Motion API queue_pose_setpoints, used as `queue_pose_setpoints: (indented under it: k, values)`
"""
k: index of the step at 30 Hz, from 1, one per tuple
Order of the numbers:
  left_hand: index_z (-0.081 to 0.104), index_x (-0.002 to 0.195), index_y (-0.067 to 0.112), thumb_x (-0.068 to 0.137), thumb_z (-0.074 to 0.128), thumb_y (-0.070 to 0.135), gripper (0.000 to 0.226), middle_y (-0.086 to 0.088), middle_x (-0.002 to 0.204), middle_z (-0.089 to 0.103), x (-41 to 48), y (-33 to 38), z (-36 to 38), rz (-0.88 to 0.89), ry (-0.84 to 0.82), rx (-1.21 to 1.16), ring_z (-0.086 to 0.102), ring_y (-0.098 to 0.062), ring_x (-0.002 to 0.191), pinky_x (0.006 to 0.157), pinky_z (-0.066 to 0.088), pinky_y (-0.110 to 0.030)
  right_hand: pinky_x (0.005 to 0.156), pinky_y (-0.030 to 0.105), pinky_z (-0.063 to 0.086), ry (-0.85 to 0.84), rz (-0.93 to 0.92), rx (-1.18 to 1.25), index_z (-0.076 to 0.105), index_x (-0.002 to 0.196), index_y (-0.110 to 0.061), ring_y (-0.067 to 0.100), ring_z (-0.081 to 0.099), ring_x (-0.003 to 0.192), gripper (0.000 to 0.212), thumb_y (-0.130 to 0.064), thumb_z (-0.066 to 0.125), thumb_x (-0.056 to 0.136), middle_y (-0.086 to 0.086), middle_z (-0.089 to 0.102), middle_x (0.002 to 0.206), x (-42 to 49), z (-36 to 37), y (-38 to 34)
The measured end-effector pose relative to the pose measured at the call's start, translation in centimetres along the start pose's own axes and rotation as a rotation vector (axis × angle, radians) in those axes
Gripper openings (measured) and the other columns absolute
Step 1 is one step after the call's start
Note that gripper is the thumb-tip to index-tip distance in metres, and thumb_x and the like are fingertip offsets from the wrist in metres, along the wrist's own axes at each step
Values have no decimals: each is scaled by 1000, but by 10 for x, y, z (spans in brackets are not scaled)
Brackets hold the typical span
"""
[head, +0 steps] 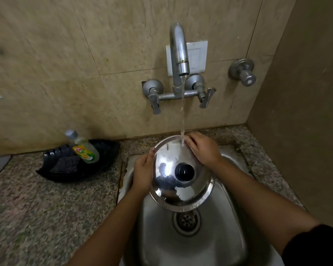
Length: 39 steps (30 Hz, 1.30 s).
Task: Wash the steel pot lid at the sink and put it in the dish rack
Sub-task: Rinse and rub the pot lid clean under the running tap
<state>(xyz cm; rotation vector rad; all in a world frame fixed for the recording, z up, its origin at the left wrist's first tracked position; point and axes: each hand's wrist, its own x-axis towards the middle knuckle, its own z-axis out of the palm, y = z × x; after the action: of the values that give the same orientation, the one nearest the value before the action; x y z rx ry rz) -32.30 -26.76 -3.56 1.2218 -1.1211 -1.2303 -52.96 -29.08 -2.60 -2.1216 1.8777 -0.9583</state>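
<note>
A round steel pot lid (171, 181) with a black knob (184, 172) is held tilted over the steel sink (229, 217), knob side toward me. My left hand (142, 173) grips its left rim from behind. My right hand (203, 148) lies on the lid's upper right edge, fingers flat on the metal. Water runs from the tap (179, 52) in a thin stream and hits the lid's top edge by my right fingertips. No dish rack is in view.
A black tray (104, 150) on the granite counter (37, 208) left of the sink holds a dish soap bottle (84, 148) and a dark scrub pad (65, 165). Two tap levers and a separate wall valve (243, 72) sit on the tiled wall. A side wall stands close on the right.
</note>
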Motion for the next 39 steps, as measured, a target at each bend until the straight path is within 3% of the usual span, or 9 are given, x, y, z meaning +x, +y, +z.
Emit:
queue_pose_setpoints:
  k: [5,11,16,25,29,33,35,37,39]
  values:
    - [61,64,10,95,55,26,35,-3,56,58,-2,9,8,108,-89,92,51,-14,54,55,42,-26,78,33,41,-191,-460,-152,61,110,-18,18,57,92,36,-41,36,97,2,63,100,8,4,-39]
    - [70,80,12,97,51,30,31,5,65,73,-10,1,-2,-43,72,-126,68,-7,62,53,51,-17,63,37,47,160,233,228,63,82,-14,30,63,75,35,-46,50,93,11,69,79,-1,-2,-3]
    - [77,87,14,80,73,36,24,-10,83,78,5,15,-16,-180,-354,40,74,-26,75,61,57,-29,56,25,31,36,-15,25,46,66,-30,15,52,54,36,-60,46,85,-10,50,55,8,-10,-22]
    - [78,88,24,84,69,34,14,-5,87,79,8,17,-12,-221,-448,110,75,-19,79,61,56,-24,55,30,41,-63,-189,-91,53,69,-15,23,58,61,39,-50,51,86,3,61,64,7,-6,-34]
    - [78,84,28,89,58,46,28,-1,83,79,5,6,-5,-158,-295,103,75,-17,77,61,56,-24,55,29,37,-33,-80,-52,49,67,-22,20,56,61,42,-59,47,86,-1,59,65,7,-3,-27]
    - [74,83,13,90,55,50,42,-16,92,71,3,-14,-7,-233,-61,-34,66,-30,81,76,50,-39,67,33,43,197,228,119,62,96,-15,29,62,86,25,-31,43,98,8,67,93,-14,13,-5]
    - [70,81,15,91,54,48,38,-14,87,69,6,-18,-9,-249,82,-109,64,-25,80,77,49,-38,97,39,43,209,323,92,52,130,-11,30,52,119,37,-26,39,99,14,58,130,-36,26,0]
    - [72,92,13,92,55,45,36,-6,84,73,11,-18,-8,-259,192,-201,70,-14,70,65,54,-27,117,37,19,157,262,5,27,147,-14,23,25,143,53,-34,33,99,9,30,155,-61,39,-2]
    - [68,108,9,93,53,45,42,-5,90,73,16,-18,-7,-266,268,-280,71,-11,70,56,54,-21,118,30,-5,51,107,-82,6,152,-22,11,-3,148,62,-43,28,97,-3,4,160,-80,46,-9]
